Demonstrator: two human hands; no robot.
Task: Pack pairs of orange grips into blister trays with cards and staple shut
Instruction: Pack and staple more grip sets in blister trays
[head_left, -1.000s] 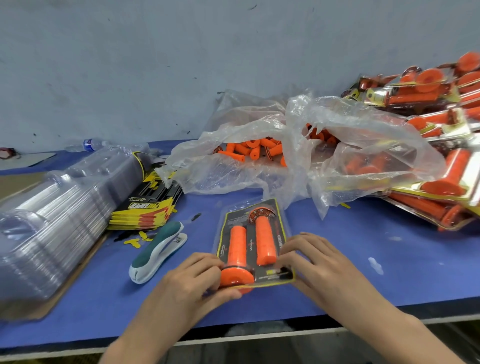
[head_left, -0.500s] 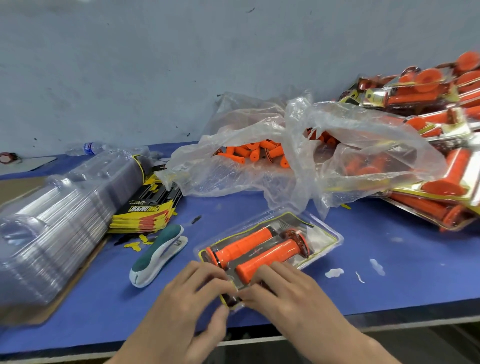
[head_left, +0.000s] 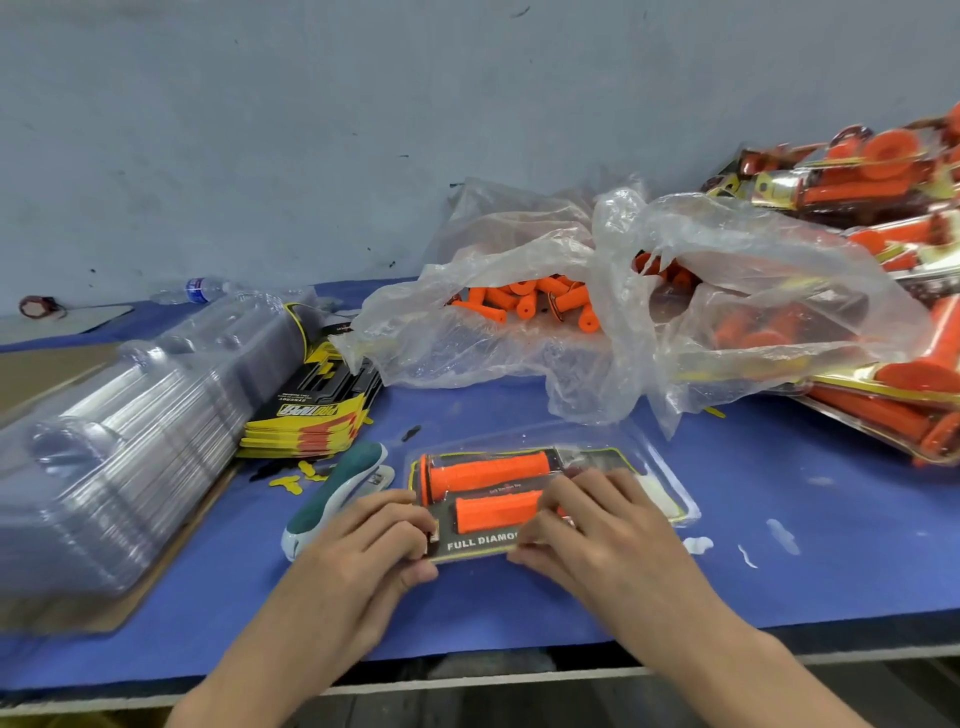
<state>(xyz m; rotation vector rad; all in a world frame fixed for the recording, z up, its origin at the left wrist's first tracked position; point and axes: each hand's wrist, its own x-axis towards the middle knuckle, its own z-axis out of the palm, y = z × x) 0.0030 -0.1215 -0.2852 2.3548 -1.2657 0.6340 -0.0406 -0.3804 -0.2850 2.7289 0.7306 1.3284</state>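
Pinching blister tray (head_left: 519, 483): left hand (head_left: 374, 545), right hand (head_left: 592, 530), both curled.

So the blister tray (head_left: 660, 483) sits front-centre on the table (head_left: 831, 545); stapler (head_left: 343, 488) just left of it, card stack (head_left: 306, 421) behind that, empty trays (head_left: 130, 441) further left. Then the bag of loose grips (head_left: 649, 312) lies behind the tray; finished packs (head_left: 883, 208) piled right of the bag.

Bare blue table (head_left: 831, 561) lies open to my right. The stapler (head_left: 343, 488) sits just left of my left hand (head_left: 363, 551), tray stack (head_left: 130, 441) beyond; the bag (head_left: 519, 332) blocks the far side.
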